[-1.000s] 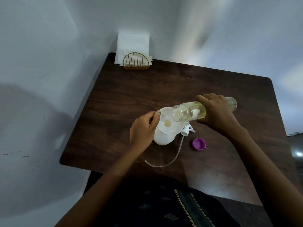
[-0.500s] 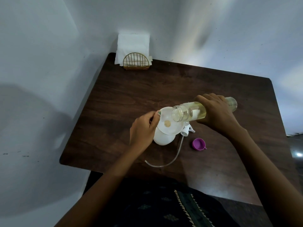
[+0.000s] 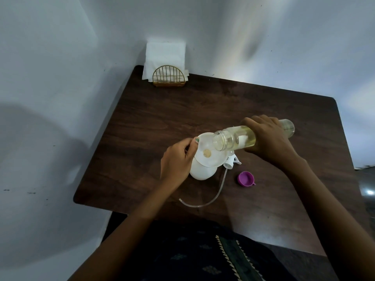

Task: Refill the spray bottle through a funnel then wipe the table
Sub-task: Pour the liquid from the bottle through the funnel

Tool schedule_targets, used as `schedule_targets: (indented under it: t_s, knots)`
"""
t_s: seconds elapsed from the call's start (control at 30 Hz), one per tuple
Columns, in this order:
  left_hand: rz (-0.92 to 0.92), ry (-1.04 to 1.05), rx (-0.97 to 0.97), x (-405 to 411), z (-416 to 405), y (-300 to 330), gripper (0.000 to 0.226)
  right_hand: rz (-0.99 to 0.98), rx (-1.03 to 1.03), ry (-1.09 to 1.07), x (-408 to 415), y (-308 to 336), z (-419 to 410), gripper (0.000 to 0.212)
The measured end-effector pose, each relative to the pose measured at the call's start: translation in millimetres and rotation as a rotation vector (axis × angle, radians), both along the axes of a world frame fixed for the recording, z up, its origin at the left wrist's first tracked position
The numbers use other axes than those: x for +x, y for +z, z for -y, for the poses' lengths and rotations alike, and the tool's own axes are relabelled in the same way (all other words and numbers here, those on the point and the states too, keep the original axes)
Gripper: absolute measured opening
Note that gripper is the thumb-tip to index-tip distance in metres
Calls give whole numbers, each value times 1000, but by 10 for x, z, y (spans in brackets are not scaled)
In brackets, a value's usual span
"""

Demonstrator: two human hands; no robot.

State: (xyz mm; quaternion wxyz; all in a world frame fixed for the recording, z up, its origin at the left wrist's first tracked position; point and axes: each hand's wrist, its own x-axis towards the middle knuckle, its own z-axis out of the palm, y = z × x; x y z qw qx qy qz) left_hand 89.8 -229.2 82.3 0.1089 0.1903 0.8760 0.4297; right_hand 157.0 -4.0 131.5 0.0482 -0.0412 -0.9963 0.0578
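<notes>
A white spray bottle (image 3: 202, 172) stands on the dark wooden table (image 3: 162, 118) with a clear white funnel (image 3: 211, 157) in its neck. My left hand (image 3: 177, 159) pinches the funnel's left rim. My right hand (image 3: 267, 138) grips a clear bottle of yellow liquid (image 3: 233, 138), tipped almost level with its open mouth over the funnel. A small pool of yellowish liquid shows at the funnel's centre. The white spray head (image 3: 231, 161) with its long clear tube (image 3: 211, 197) lies on the table right of the spray bottle.
A purple cap (image 3: 246, 179) lies on the table right of the spray head. A gold wire holder with white napkins (image 3: 165, 63) stands in the far left corner against the wall. Walls close off the table's left and far sides.
</notes>
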Motion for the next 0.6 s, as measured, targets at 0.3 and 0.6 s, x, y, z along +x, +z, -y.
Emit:
schedule_targets:
  t_s: [0.3,0.6]
  knots:
    - [-8,7,-1,-1,11,-10,40,0,-1,5,1,21,5,51]
    - [11,5,3,3,7,10,40,-1,-4,10,-3,64,8,49]
